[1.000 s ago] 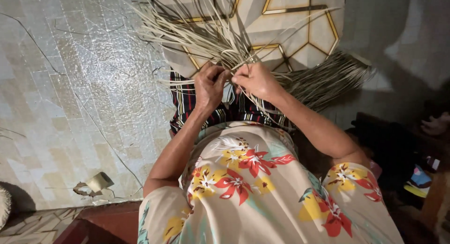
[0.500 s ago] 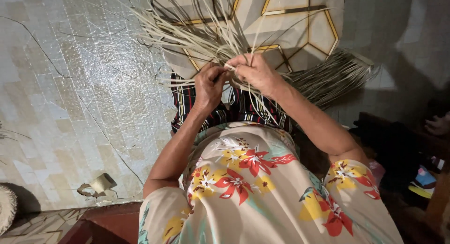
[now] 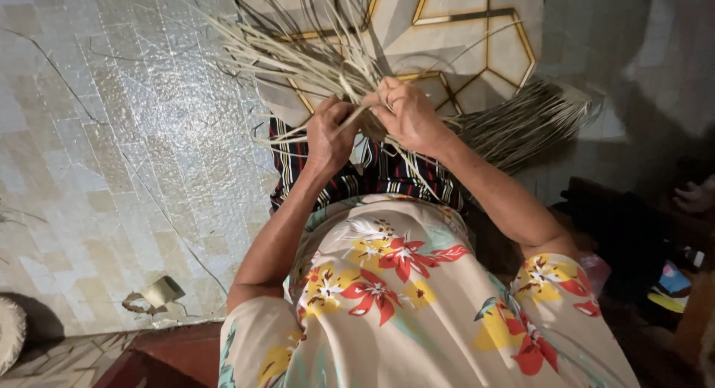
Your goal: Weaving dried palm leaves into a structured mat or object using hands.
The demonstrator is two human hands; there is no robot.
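Both hands (image 3: pixel 372 123) have lifted the pale, seemingly dry straw strips (image 3: pixel 298 60).

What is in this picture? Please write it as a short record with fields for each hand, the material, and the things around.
left hand: left hand grips pale dry strips, fingers closed on them
right hand: right hand pinches the same strips, close beside the left
material: loose ends fan out toward upper left; a darker bundle lies to the right
lap: striped cloth
floor: pale tiled floor, with a torn scrap
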